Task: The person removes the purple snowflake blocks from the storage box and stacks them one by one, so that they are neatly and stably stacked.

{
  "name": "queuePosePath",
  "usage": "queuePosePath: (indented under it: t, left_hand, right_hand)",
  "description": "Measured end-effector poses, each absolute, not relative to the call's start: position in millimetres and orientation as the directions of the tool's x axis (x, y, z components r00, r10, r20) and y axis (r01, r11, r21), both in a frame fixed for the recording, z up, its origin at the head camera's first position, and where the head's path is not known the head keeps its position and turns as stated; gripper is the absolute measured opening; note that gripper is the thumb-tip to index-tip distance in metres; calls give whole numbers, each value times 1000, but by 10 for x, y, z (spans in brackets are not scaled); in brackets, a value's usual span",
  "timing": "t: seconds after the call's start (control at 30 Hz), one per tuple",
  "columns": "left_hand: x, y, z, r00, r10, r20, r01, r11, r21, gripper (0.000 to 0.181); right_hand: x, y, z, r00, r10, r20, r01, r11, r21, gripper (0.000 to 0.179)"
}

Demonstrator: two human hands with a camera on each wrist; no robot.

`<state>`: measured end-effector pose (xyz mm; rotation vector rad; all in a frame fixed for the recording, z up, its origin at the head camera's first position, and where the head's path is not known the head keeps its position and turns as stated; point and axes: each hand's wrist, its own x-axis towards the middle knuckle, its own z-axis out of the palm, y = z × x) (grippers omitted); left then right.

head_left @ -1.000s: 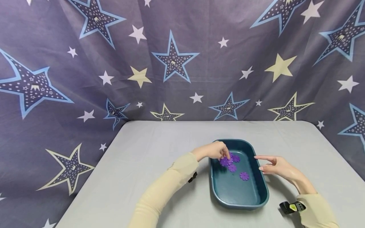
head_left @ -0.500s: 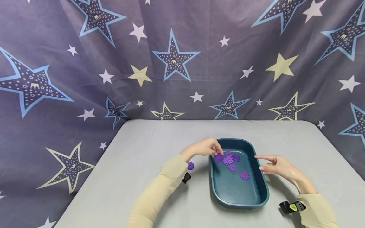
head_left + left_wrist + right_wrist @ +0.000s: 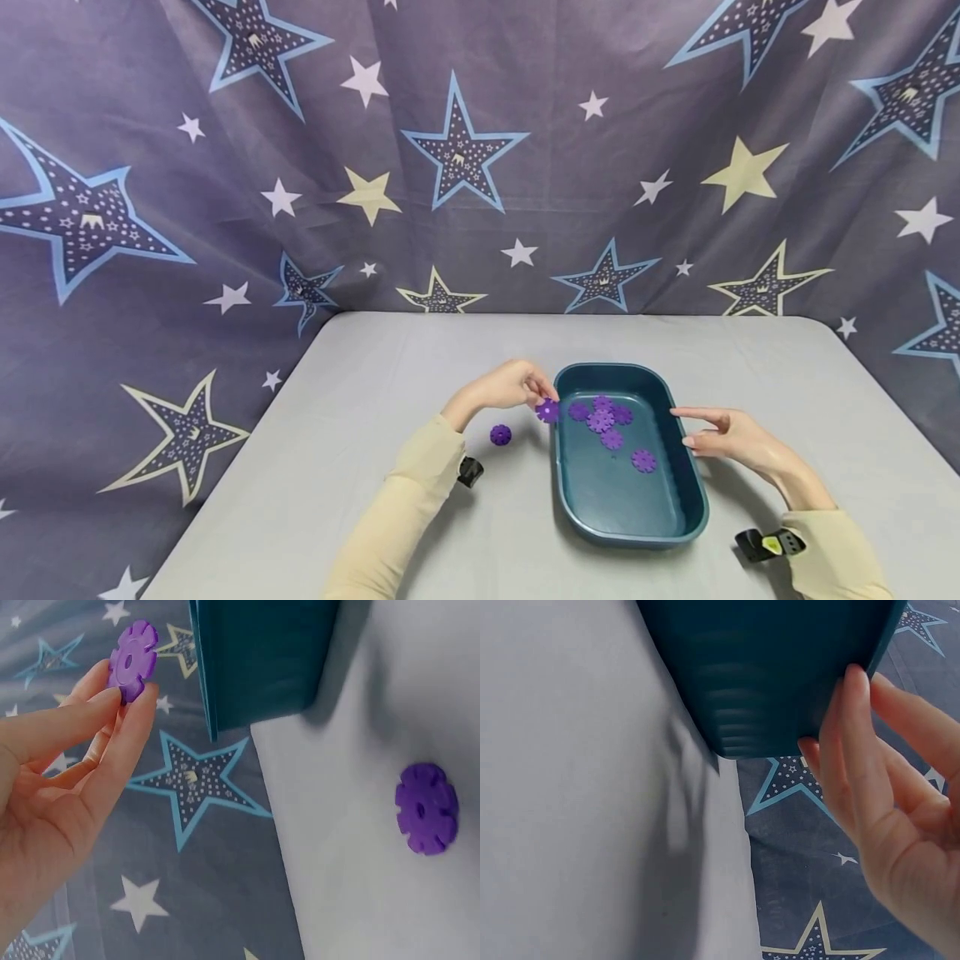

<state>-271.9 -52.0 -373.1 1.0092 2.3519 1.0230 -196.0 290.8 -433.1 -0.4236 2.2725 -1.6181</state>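
Note:
My left hand [image 3: 506, 387] pinches a purple interlocking disc [image 3: 547, 410] by its edge, just outside the left rim of a teal plastic bin [image 3: 630, 508]. In the left wrist view, thumb and fingertips grip this notched disc [image 3: 135, 664], which has a hole in its middle. Another purple disc [image 3: 500, 435] lies on the table below that hand. Several more purple discs [image 3: 601, 421] lie in the bin, most clustered toward its far left. My right hand [image 3: 738, 437] touches the bin's right side with extended fingers; the right wrist view shows fingertips [image 3: 855, 679] against the outer wall near the rim.
The bin stands right of centre on a table [image 3: 390, 358] with a light grey cover. Behind and to the sides hangs a dark curtain [image 3: 480, 242] printed with stars. Black wrist devices [image 3: 765, 546] sit at both sleeves.
My left hand has moved left out of the bin with a purple disc. The disc on the table, earlier hidden behind the left arm, now shows fully. The right hand stays at the bin.

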Motion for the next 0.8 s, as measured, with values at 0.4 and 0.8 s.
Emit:
queuePosePath:
  t: [0.4,0.8]
  left_hand:
    - [-2758,-815,-3886,-703,707,-76,411,491,768,27]
    - [-2797,-982,-4158,-774,611,-168,226,513,828,23]
  right_hand:
    - [-1965,2918,-4327,-904,-416,-103,-32,305,-952,52]
    - [-1960,2915,-4342,-907,-409,-103,-34,313,-949,53]
